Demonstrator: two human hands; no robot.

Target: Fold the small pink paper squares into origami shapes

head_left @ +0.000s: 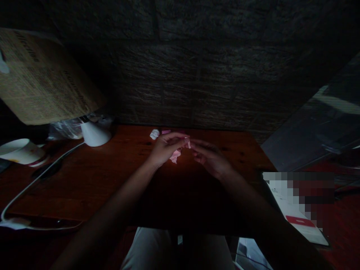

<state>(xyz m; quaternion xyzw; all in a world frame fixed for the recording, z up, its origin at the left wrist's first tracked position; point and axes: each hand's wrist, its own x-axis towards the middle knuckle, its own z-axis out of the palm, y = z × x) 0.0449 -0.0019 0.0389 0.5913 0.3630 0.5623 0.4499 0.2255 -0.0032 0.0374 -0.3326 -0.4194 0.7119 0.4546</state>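
Dark wooden table [92, 176]: your left hand [166, 148] pinches pink paper [188, 143]; your right hand [212, 159] meets its right side, grip unclear.

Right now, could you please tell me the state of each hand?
Left hand: closed, pinching a small pink piece.
Right hand: partly curled, right at the same piece; whether it grips too cannot be told.

A home, or a room much like one, is suggested by the newsprint-shaded lamp [49, 80], wooden table [71, 187] and brick-patterned wall [180, 71].
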